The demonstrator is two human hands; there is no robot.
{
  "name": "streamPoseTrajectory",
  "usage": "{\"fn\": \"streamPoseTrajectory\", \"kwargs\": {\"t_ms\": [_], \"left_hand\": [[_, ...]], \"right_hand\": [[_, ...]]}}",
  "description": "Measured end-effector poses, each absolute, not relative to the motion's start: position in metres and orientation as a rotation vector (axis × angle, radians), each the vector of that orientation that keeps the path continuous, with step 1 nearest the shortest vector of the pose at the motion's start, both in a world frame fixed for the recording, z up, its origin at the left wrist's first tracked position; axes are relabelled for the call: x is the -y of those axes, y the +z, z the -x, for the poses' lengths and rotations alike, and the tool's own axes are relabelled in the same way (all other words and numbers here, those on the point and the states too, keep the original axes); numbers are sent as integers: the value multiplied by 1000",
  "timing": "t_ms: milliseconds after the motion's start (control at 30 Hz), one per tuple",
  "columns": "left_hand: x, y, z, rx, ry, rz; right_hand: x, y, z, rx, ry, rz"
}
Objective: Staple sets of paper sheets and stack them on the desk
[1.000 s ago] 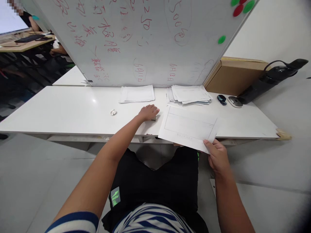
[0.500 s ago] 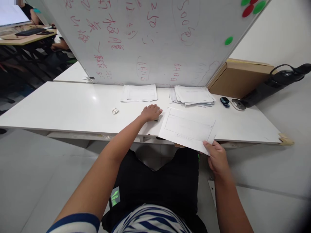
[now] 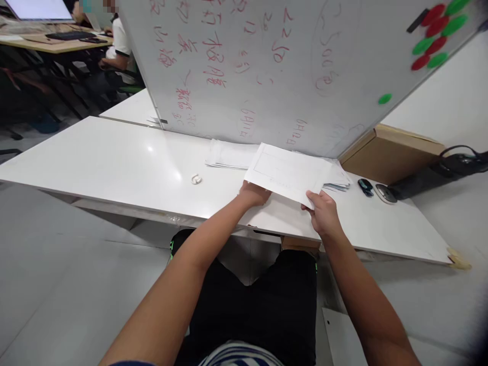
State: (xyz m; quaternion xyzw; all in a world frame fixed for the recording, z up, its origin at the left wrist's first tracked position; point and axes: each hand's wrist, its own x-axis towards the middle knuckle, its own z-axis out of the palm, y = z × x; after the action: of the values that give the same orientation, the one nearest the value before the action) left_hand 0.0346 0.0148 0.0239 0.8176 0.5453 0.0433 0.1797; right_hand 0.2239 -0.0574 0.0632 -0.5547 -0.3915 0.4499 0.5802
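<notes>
A white sheet of paper with a faint printed frame is raised at a slant above the table. My right hand pinches its near right corner, thumb on top. At the sheet's near left edge is my left hand, partly beneath the paper and low over the tabletop. The sheet covers most of its fingers, so I cannot see whether they grip anything. Behind the raised sheet lie a left stack of papers and a right stack of papers, both partly covered by it.
The white table bears a small white ring-shaped item. A whiteboard stands along its back. To the right are a cardboard box, a computer mouse, a small dark item and a black bottle. Another person sits far left.
The paper in my right hand has been lifted and moved away from me, over the stacks. My left hand, earlier spread on the table over a small object, is now partly under the sheet. The view has shifted.
</notes>
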Motion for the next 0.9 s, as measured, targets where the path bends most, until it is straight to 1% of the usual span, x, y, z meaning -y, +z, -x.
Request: {"fn": "streamPoseTrajectory", "kwargs": {"t_ms": [100,233,367,500,600,800,900], "left_hand": [[-13,26,-36,-1586,83,-2255],[-10,29,-32,-1567,106,-2279],[-9,27,-29,-1558,147,-2290],[-11,23,-29,-1548,162,-2254],[-13,22,-29,-1541,168,-2231],[-12,24,-27,-1542,171,-2237],[-12,24,-27,-1547,167,-2254]], "right_hand": [[4,68,-203,1050,1115,1319],[-73,66,-178,1276,1299,1382],[-129,62,-156,1297,1302,1528],[-157,59,-136,1375,1274,1612],[-169,50,-125,1456,1189,1738],[-177,27,-116,1680,888,1971],[-170,25,-118,1817,631,2042]]}}
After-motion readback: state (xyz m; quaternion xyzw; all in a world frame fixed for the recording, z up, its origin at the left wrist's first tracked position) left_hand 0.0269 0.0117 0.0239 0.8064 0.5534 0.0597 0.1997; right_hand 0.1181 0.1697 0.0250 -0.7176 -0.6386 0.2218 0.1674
